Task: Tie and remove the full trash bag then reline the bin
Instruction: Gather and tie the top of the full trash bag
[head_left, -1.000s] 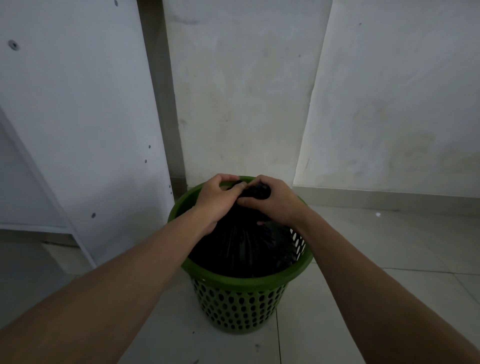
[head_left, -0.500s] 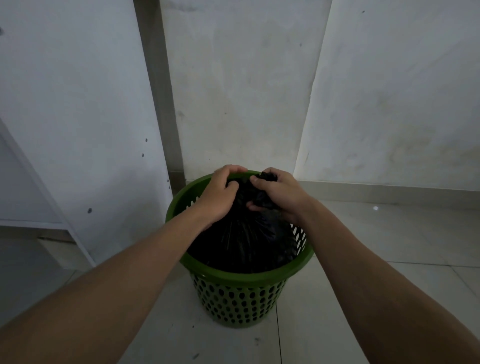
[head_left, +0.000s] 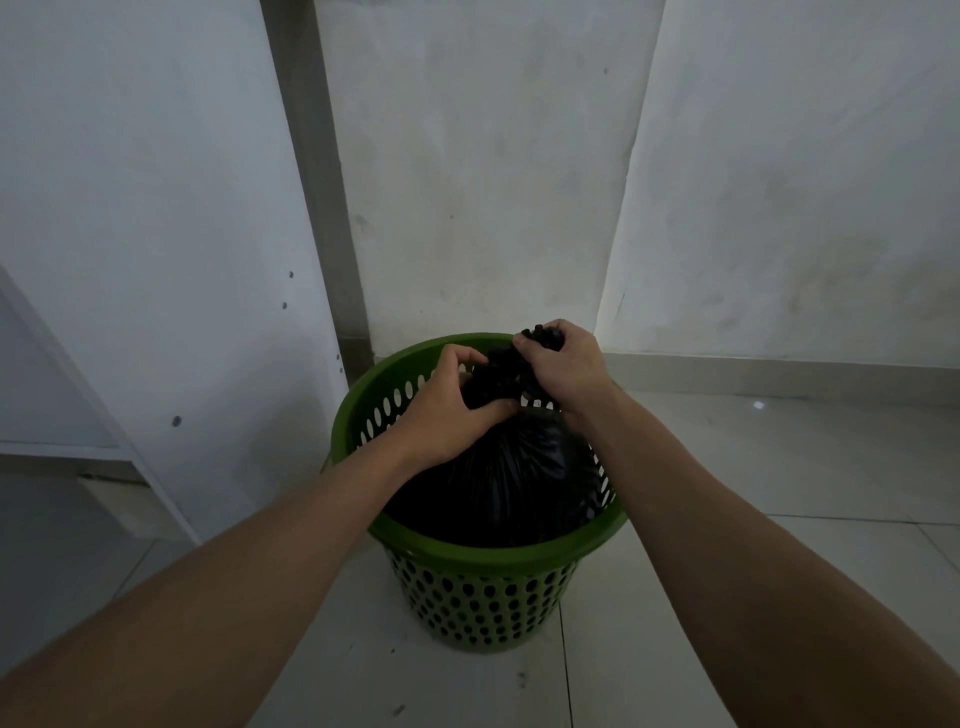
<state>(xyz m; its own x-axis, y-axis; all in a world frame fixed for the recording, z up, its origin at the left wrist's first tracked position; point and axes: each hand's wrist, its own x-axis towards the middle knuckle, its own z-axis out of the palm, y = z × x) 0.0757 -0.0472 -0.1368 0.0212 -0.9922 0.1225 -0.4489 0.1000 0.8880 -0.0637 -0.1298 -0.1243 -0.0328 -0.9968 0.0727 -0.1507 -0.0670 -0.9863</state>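
- In the corner of a room, on the tiled floor (head_left: 727, 545), a green bin (head_left: 483, 597) stands upright, walls full of holes.
- Black trash bag (head_left: 509, 478) sits inside the bin and bulges up past rim level. Its plastic is pulled into pleats twd a gathered neck (head_left: 496, 371) over the bin's far half.
- L hand (head_left: 447, 410): fingers curled round the lower part of the neck, thumb across the near side. Wrist is over the bin's left rim.
- R hand (head_left: 563, 371): closed in a fist on the upper part of the neck, right beside the L hand & touching it. A crumpled tuft of plastic (head_left: 540, 331) sticks out past the fingers at the top.
- Can't tell if there's a knot, since the hands hide that spot.
- Both forearms are bare, reaching in from the bottom corners of the view.
- Behind the bin: pale scuffed wall (head_left: 493, 182) w/ skirting (head_left: 779, 371) along its base on the right.
- Left side: white board (head_left: 130, 208) w/ small holes, near the bin.
- Small white speck (head_left: 758, 405) on the floor, well apart from the bin, to the right.
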